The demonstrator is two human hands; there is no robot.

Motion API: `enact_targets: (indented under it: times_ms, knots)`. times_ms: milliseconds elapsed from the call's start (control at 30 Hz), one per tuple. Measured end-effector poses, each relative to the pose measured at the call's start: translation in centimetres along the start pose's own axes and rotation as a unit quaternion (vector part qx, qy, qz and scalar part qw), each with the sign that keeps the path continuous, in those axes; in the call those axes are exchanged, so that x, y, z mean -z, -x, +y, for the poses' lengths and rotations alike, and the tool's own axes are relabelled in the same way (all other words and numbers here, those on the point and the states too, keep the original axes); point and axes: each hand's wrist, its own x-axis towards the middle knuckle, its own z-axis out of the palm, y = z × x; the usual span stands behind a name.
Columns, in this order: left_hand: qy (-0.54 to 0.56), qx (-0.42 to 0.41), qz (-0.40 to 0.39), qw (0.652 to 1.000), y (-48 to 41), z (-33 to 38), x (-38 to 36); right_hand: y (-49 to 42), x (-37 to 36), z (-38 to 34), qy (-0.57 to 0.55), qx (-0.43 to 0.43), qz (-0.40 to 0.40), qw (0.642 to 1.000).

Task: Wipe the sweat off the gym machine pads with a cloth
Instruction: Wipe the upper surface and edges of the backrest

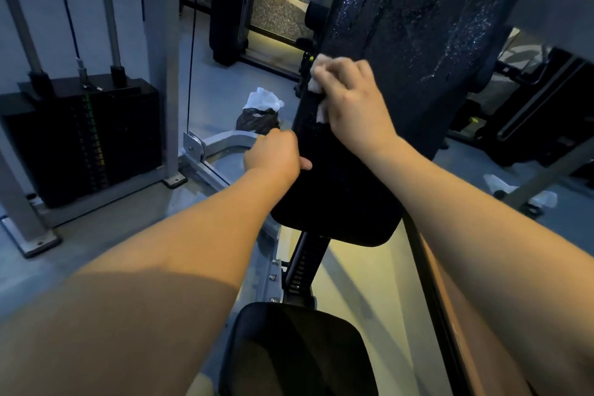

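Note:
A long black back pad rises from the middle to the top right, its cracked surface glistening with droplets. My right hand presses a small white cloth against the pad's left edge; most of the cloth is hidden under the fingers. My left hand grips the same left edge lower down, with the thumb on the front of the pad. A black seat pad lies below at the bottom centre.
A black weight stack in a grey frame stands at left. A black bag with white paper sits on the floor behind the pad. Crumpled white paper lies on the floor at right. Grey machine bars cross at upper right.

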Motion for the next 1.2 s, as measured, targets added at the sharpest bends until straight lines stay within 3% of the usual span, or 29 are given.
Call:
enact_targets:
  times_ms: [133, 200, 267, 367, 533, 700, 767, 967, 1200]
  knots:
    - [0.008, -0.003, -0.008, 1.000, -0.1, -0.1, 0.2, -0.6, 1.8, 2.1, 0.049, 0.150, -0.083, 0.984]
    - [0.006, 0.001, -0.012, 1.000, -0.1, 0.1, 0.2, -3.4, 2.4, 3.9, 0.075, 0.125, -0.040, 0.989]
    - [0.008, 0.002, -0.010, 1.000, 0.0, 0.1, 0.2, -5.4, 2.6, 4.5, 0.069, 0.028, 0.019, 0.997]
    - [0.020, 0.002, -0.014, 1.000, -0.2, -0.1, 0.1, -4.0, 1.1, 2.2, 0.054, -0.037, 0.038, 0.997]
    - [0.019, 0.007, -0.018, 1.000, -0.2, -0.1, 0.2, -2.8, 2.2, 3.9, 0.074, 0.135, -0.071, 0.985]
    - [0.017, 0.012, -0.018, 1.000, -0.1, 0.2, 0.2, -6.2, 2.9, 5.2, 0.077, -0.013, 0.025, 0.997]
    - [0.021, 0.011, -0.022, 0.999, -0.1, 0.2, 0.3, -4.5, 1.6, 3.2, 0.040, -0.030, 0.018, 0.999]
    - [0.025, 0.009, -0.012, 1.000, 0.2, 0.1, 0.0, -0.4, 2.1, 2.8, 0.059, 0.187, -0.141, 0.970]
    - [0.052, 0.029, -0.013, 0.998, 0.3, -0.2, -0.3, -4.1, 2.5, 2.5, 0.090, 0.124, -0.064, 0.986]
